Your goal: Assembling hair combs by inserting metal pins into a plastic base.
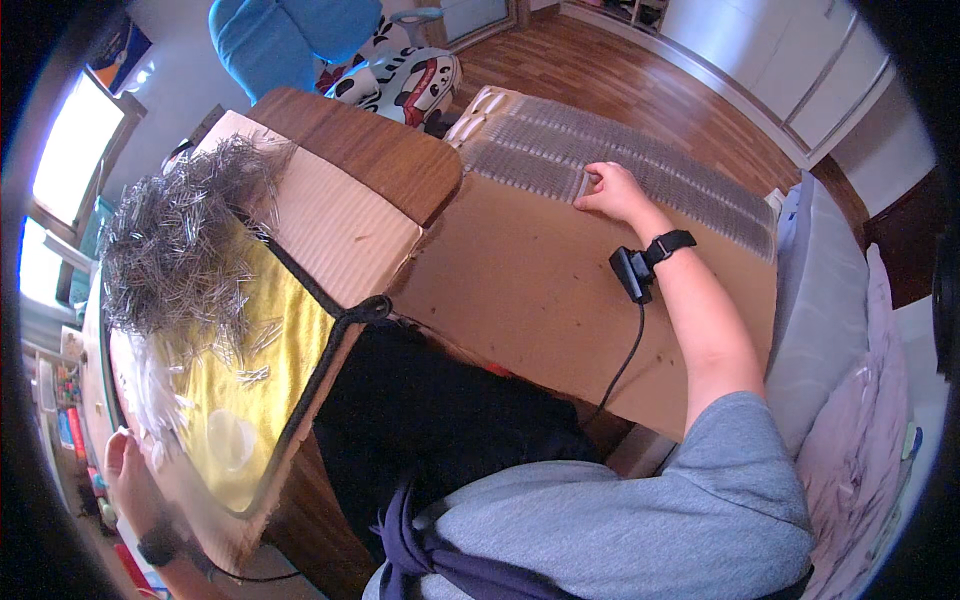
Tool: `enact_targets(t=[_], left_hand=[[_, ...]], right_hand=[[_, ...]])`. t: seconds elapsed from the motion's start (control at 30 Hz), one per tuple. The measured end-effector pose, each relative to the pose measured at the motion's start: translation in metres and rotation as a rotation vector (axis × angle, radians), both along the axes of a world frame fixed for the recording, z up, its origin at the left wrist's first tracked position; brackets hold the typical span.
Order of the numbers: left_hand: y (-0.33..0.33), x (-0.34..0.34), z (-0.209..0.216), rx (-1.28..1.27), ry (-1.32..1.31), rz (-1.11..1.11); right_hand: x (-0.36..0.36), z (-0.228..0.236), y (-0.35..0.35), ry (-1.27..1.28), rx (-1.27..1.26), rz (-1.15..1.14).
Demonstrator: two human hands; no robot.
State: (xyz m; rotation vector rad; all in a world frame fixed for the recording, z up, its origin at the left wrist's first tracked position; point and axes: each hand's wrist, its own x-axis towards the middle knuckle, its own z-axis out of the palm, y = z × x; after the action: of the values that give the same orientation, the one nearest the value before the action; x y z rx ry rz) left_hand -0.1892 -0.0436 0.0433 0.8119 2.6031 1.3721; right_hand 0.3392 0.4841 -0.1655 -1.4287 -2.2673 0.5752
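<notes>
My right hand [612,192] reaches over a brown cardboard sheet [520,270]. Its thumb and fingertips pinch a small thin greyish piece at the near edge of closely laid rows of slim grey pieces [540,150]. At the far left, my left hand [128,475] is beside a heap of whitish translucent slivers [155,385]; its fingers are curled together, and anything in them is too small to make out. A big tangled pile of thin, shiny grey pin-like pieces [185,240] lies on a yellow cloth [285,310], where a clear round dish [231,440] also rests.
A black padded cord [305,280] edges the yellow cloth. A ridged cardboard strip [340,220] lies beside a brown wooden board [370,150]. A black device [630,272] with a cable is strapped to my right wrist. Beyond are a blue chair [290,45] and, to the right, bedding [830,320].
</notes>
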Motion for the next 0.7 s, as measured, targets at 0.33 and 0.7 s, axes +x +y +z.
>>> enact_targets(t=[0.33, 0.7], left_hand=[[-0.018, 0.099, 0.030, 0.462, -0.112, 0.134], [-0.036, 0.155, -0.002, 1.051, -0.415, -0.227]], right_hand=[[-0.011, 0.001, 0.001, 0.092, -0.083, 0.088], [-0.099, 0.147, -0.100, 0.742, -0.078, 0.386]])
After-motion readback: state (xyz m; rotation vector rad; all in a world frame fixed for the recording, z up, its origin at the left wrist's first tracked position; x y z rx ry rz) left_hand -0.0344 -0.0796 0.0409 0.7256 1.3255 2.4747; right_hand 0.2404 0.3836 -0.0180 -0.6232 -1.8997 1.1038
